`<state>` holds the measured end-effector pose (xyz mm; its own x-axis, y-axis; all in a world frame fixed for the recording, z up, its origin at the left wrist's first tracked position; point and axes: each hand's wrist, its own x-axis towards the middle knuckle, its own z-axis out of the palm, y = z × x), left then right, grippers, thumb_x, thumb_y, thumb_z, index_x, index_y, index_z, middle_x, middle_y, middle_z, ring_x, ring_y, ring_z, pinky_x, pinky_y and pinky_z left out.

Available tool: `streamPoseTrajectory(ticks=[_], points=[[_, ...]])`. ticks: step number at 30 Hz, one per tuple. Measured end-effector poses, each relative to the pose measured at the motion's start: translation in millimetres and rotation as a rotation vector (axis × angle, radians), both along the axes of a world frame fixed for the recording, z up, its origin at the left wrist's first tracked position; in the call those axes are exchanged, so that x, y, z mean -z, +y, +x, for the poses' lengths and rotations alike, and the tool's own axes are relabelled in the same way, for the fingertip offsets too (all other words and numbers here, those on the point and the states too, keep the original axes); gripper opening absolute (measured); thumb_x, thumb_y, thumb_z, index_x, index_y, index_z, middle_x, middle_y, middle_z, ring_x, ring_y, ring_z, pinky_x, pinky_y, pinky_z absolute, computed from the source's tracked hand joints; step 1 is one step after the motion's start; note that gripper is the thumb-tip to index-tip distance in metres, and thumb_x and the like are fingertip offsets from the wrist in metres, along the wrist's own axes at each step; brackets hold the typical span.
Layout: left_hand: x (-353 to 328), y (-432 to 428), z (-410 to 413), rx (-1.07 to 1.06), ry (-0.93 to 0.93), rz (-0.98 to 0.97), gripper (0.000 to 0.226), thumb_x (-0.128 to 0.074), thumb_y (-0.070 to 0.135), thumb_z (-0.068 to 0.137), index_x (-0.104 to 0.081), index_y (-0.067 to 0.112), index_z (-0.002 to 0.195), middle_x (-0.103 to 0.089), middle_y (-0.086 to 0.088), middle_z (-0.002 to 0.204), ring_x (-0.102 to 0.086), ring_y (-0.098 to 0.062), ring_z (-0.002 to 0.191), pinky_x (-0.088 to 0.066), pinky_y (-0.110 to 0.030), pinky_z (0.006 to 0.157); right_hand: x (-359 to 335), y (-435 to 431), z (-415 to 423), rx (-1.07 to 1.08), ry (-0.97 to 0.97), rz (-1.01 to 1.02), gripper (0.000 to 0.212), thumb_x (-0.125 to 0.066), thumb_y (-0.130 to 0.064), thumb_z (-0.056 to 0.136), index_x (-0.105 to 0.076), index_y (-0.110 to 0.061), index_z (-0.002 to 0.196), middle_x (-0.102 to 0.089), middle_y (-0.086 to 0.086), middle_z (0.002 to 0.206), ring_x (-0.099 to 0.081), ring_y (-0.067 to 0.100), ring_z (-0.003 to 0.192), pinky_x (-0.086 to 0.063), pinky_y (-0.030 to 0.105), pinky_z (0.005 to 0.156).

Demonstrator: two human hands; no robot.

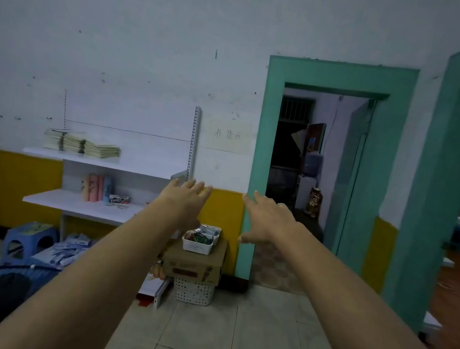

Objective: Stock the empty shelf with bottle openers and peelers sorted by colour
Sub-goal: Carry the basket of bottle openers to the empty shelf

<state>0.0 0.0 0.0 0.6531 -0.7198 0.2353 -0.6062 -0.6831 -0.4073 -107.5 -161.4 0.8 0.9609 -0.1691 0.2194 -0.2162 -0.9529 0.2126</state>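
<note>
Head view. Both arms stretched forward, palms down. Left hand [184,198] and right hand [263,221]: fingers straight and spread, released, holding nothing, touching nothing.

Stock: white basket [197,246] on the top of a cardboard box [192,264], which stands on the floor just right of the shelf unit. Green and red packeted goods show over the rim. Too small to tell openers from peelers. In the picture the basket sits just below the gap between the two hands, though well beyond them.

Shelves: top shelf [95,160] carries a paper stack [80,144] at its left end. Lower shelf [76,204] has a few pink and blue items along its back edge, with front edge and left end bare. Cannot tell which board counts as the empty one. The lower is my guess, being the barer.

Judged step: approach, nothing picked yet, task at its start.

Doing it well:
- Close the distance first, since the basket is beyond reach from here.
- Lift the basket by its two short walls, one hand each, level, so the packets stay in.
- Set it on the bare front edge of the lower shelf, then sort from there instead of ferrying single packets.
- Group by colour before placing, one colour per run, starting at the left end.

Risks: a second basket [194,290] is wedged under the box, so the box may rock if pressed. A stool [28,237] and loose packets crowd the floor below the shelves.
</note>
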Motion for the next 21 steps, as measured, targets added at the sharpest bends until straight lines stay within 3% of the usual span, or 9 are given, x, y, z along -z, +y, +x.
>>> streamPoseTrajectory(ticks=[3, 6, 11, 14, 21], points=[[-4, -9, 30, -0.028, 0.041, -0.009, 0.087, -0.055, 0.042, 0.091, 0.004, 0.017, 0.151, -0.020, -0.008, 0.156, -0.023, -0.028, 0.141, -0.027, -0.049, 0.112, -11, -13, 36, 0.018, 0.013, -0.009, 0.090, -0.066, -0.054, 0.080, -0.021, -0.015, 0.148, -0.032, 0.011, 0.151, -0.035, 0.031, 0.136, -0.033, 0.048, 0.108], [-6, -21, 70, -0.048, 0.076, 0.009, 0.086, -0.054, 0.041, 0.091, 0.004, 0.019, 0.151, -0.030, -0.010, 0.152, -0.032, -0.029, 0.136, -0.037, -0.047, 0.105, -26, -23, 78, 0.015, 0.031, 0.034, 0.085, -0.066, -0.054, 0.080, -0.027, -0.015, 0.145, -0.043, 0.009, 0.145, -0.044, 0.030, 0.130, -0.039, 0.047, 0.104], [-12, -39, 141, -0.072, 0.056, 0.029, 0.081, -0.055, 0.040, 0.091, -0.004, 0.020, 0.150, -0.044, -0.010, 0.140, -0.046, -0.029, 0.123, -0.047, -0.041, 0.093, -33, -44, 146, 0.009, 0.028, 0.029, 0.078, -0.065, -0.053, 0.081, -0.033, -0.015, 0.142, -0.047, 0.008, 0.141, -0.047, 0.029, 0.125, -0.042, 0.045, 0.101], [-14, -53, 180, -0.059, 0.046, 0.015, 0.072, -0.056, 0.039, 0.090, -0.017, 0.017, 0.146, -0.049, -0.010, 0.135, -0.051, -0.028, 0.116, -0.049, -0.040, 0.090, -28, -58, 183, 0.027, 0.047, 0.042, 0.077, -0.065, -0.052, 0.082, -0.033, -0.014, 0.142, -0.047, 0.008, 0.141, -0.048, 0.029, 0.125, -0.042, 0.045, 0.101], [6, -90, 262, -0.025, 0.047, 0.057, 0.072, -0.057, 0.040, 0.089, -0.019, 0.017, 0.145, -0.045, -0.010, 0.139, -0.044, -0.027, 0.125, -0.047, -0.044, 0.096, -9, -95, 265, 0.023, -0.005, 0.025, 0.079, -0.063, -0.052, 0.083, -0.029, -0.014, 0.144, -0.041, 0.010, 0.144, -0.042, 0.030, 0.130, -0.038, 0.046, 0.103]])
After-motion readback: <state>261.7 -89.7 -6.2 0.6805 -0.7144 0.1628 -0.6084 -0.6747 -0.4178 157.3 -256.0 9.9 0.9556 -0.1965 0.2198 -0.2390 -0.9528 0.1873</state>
